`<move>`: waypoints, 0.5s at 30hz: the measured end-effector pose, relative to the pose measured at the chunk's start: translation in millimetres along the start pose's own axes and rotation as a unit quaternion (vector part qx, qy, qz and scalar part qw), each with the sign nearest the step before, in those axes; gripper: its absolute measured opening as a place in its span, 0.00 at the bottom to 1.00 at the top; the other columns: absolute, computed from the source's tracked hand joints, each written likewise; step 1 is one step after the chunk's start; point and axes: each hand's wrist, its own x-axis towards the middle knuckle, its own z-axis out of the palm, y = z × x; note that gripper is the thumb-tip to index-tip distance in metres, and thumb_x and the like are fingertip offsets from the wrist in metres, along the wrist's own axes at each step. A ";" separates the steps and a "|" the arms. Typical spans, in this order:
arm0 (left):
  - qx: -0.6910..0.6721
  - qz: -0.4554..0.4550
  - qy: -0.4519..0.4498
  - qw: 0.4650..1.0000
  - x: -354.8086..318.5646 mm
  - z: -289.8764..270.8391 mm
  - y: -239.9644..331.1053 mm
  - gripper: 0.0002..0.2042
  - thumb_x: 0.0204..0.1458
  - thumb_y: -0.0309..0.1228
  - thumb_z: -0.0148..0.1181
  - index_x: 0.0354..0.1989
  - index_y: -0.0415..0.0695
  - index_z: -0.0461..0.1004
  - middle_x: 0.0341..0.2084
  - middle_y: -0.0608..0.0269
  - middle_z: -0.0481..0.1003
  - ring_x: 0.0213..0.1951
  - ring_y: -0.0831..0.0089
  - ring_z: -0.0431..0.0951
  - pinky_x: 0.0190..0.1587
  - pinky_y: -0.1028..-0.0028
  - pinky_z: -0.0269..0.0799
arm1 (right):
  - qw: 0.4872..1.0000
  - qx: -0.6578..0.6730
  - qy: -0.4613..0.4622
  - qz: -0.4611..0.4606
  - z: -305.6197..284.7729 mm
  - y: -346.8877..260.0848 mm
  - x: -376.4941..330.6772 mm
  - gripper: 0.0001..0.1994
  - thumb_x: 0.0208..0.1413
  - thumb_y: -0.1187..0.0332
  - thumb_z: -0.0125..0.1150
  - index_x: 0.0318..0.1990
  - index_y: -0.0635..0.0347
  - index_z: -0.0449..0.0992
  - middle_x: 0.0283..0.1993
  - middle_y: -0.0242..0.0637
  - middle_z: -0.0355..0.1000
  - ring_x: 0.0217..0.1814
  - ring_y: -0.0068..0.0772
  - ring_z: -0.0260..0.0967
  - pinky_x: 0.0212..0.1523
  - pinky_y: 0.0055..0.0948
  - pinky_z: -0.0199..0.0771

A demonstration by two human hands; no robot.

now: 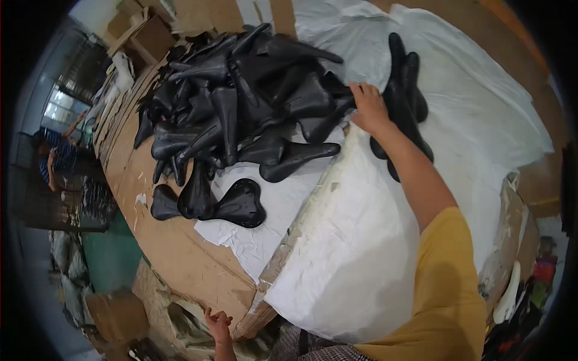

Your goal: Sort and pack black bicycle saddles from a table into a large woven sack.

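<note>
A large heap of black bicycle saddles (226, 114) lies on cardboard and white sheeting. My right hand (368, 109) reaches to the heap's right edge, its fingers closed round the narrow nose of one saddle (343, 103). Just right of that hand, several more saddles (402, 108) lie together on the white sheet, partly hidden by my forearm. At the heap's near side, an upturned saddle (242, 203) shows its hollow underside. My left hand (218, 325) hangs low near the table's front edge, away from the saddles, with its fingers apart and nothing in them.
White sheeting (481, 120) covers the right side, and flat cardboard (168, 240) the left. Cardboard boxes (150, 39) stand at the back left. Another person (57, 153) is at far left, beyond a green floor (111, 256). A brown carton (117, 316) sits at lower left.
</note>
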 end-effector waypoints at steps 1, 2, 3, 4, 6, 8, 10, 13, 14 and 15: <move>-0.003 -0.004 0.008 1.000 0.7 1.8 -5.5 0.29 0.46 0.20 0.52 0.58 0.41 0.51 0.26 0.60 0.68 0.17 0.74 0.68 0.22 0.73 0.68 | 0.999 -0.050 -0.002 -0.019 8.4 6.6 12.6 0.37 0.35 0.73 0.64 0.59 0.53 0.57 0.56 0.46 0.56 0.61 0.51 0.50 0.58 0.45 0.54; 0.018 0.000 0.006 1.000 1.0 2.1 -10.7 0.28 0.45 0.19 0.51 0.58 0.41 0.52 0.27 0.59 0.69 0.18 0.73 0.69 0.22 0.74 0.69 | 0.993 -0.115 -0.007 -0.029 23.9 15.6 24.6 0.38 0.35 0.72 0.64 0.59 0.53 0.57 0.55 0.46 0.57 0.60 0.50 0.51 0.58 0.45 0.53; 0.039 0.003 0.005 0.999 1.3 4.4 -13.7 0.28 0.45 0.18 0.51 0.57 0.40 0.53 0.28 0.59 0.69 0.18 0.72 0.70 0.23 0.75 0.70 | 0.983 -0.180 -0.011 -0.039 42.2 25.3 35.3 0.38 0.35 0.72 0.65 0.60 0.52 0.56 0.55 0.46 0.58 0.60 0.49 0.52 0.58 0.46 0.52; 0.038 -0.001 0.014 0.999 -0.8 5.0 -13.4 0.28 0.45 0.18 0.51 0.57 0.40 0.53 0.28 0.59 0.69 0.18 0.72 0.70 0.23 0.75 0.70 | 0.974 -0.215 -0.058 -0.028 49.1 27.2 43.0 0.33 0.39 0.70 0.62 0.57 0.51 0.59 0.52 0.43 0.62 0.58 0.46 0.55 0.55 0.44 0.53; 0.057 -0.026 0.013 0.998 -1.9 7.0 -11.7 0.28 0.45 0.18 0.51 0.57 0.41 0.53 0.29 0.59 0.69 0.21 0.72 0.72 0.24 0.75 0.71 | 0.953 -0.290 -0.090 -0.002 60.1 40.6 59.9 0.29 0.40 0.68 0.62 0.54 0.51 0.61 0.45 0.38 0.69 0.52 0.42 0.63 0.51 0.41 0.54; 0.049 -0.025 0.035 0.998 0.1 -0.4 -17.1 0.27 0.45 0.18 0.51 0.56 0.40 0.53 0.27 0.59 0.69 0.19 0.73 0.70 0.24 0.74 0.71 | 0.942 -0.283 -0.178 -0.015 55.4 34.4 84.7 0.29 0.28 0.66 0.69 0.45 0.54 0.69 0.39 0.37 0.73 0.44 0.39 0.70 0.43 0.38 0.66; 0.047 -0.004 0.030 0.998 9.2 -45.0 -45.2 0.24 0.46 0.17 0.50 0.54 0.39 0.56 0.26 0.58 0.70 0.18 0.72 0.71 0.22 0.72 0.72 | 0.923 -0.294 -0.243 -0.057 57.8 21.2 111.3 0.29 0.24 0.66 0.72 0.42 0.56 0.72 0.38 0.37 0.74 0.41 0.39 0.72 0.40 0.37 0.70; 0.022 -0.018 0.033 0.999 6.6 -46.0 -53.2 0.22 0.46 0.18 0.50 0.52 0.38 0.57 0.26 0.57 0.71 0.18 0.71 0.72 0.22 0.73 0.72 | 0.900 -0.271 -0.333 -0.073 61.2 5.2 127.0 0.29 0.19 0.63 0.74 0.38 0.61 0.75 0.38 0.40 0.75 0.39 0.42 0.73 0.37 0.34 0.74; 0.007 -0.020 0.048 0.999 0.7 -38.9 -51.7 0.20 0.46 0.19 0.52 0.50 0.38 0.60 0.26 0.57 0.71 0.19 0.70 0.72 0.24 0.72 0.73 | 0.905 -0.225 -0.360 -0.026 58.7 7.5 126.3 0.33 0.19 0.61 0.75 0.41 0.63 0.74 0.39 0.42 0.74 0.40 0.43 0.73 0.38 0.35 0.73; 0.004 -0.017 0.047 0.999 -3.7 -34.5 -41.2 0.20 0.46 0.19 0.52 0.50 0.38 0.60 0.26 0.57 0.71 0.19 0.70 0.72 0.24 0.72 0.73 | 0.905 -0.178 -0.386 0.023 55.4 14.1 124.7 0.36 0.19 0.59 0.75 0.44 0.65 0.73 0.41 0.44 0.74 0.41 0.44 0.73 0.39 0.35 0.73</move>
